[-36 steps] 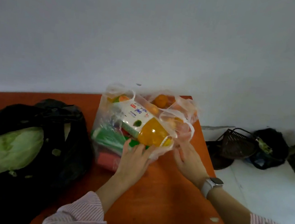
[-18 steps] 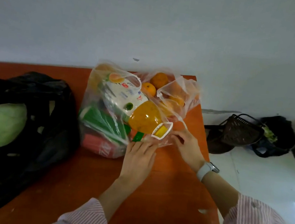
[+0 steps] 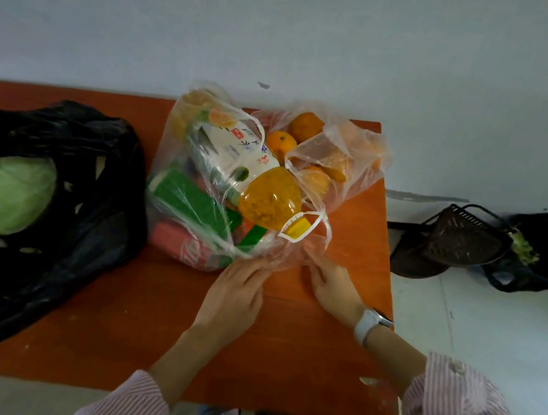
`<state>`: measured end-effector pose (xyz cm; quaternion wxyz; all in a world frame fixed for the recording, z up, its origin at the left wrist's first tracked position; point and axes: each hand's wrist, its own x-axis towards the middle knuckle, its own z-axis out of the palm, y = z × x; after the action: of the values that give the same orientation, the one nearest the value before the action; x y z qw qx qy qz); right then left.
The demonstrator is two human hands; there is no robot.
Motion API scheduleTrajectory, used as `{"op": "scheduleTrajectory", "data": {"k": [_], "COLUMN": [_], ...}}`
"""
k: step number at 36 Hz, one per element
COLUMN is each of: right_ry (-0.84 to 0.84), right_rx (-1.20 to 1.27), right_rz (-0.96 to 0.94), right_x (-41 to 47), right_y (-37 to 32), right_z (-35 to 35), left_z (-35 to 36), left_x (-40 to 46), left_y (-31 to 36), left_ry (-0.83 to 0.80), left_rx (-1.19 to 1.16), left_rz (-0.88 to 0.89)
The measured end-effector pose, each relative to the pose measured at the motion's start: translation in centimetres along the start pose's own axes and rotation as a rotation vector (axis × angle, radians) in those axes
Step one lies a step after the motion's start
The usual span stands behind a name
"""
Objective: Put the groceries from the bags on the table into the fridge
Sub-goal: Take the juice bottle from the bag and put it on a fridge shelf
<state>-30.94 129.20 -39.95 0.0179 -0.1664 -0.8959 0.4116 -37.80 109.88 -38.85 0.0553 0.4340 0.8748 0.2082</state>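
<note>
Mid-frame – both hands, left hand (image 3: 233, 300) and right hand (image 3: 335, 289), pinching the clear bag (image 3: 200, 177) near edge, fingers closed on plastic – table (image 3: 281, 363)

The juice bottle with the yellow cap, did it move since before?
Cannot tell. The camera tilted, so everything shifted. The juice bottle lies in the clear bag, cap toward the table's near edge, beside the oranges, as before.

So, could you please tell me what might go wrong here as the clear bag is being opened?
The big orange juice bottle lies tilted, its yellow cap poking out of the clear plastic bag. As the left hand and right hand tug the film, it may slide out. The loose oranges sit near the orange table's right edge and could roll off.
</note>
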Motion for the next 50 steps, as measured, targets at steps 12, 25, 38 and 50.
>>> {"op": "scheduleTrajectory", "data": {"k": [12,25,38,50], "right_ry": [0.309,0.244,-0.006,0.041], "right_rx": [0.015,-0.191,-0.357,-0.356], "right_rz": [-0.183,-0.12,-0.069,0.006], "right_x": [5.2,14.5,25.9,28.7], "right_y": [-7.8,-13.8,-18.5,-18.1], "right_z": [-6.7,-4.1,0.0,0.4], "left_z": [-9.4,-15.2,-15.6,-13.2], "left_x": [8.2,17.7,16.7,19.3], "left_y": [-2.8,-12.3,-20.3,-20.2], "left_ry": [0.496,0.037,0.218,0.333], "left_rx": [0.021,0.199,-0.016,-0.395], "left_rz": [-0.01,0.272,-0.048,-0.252]}}
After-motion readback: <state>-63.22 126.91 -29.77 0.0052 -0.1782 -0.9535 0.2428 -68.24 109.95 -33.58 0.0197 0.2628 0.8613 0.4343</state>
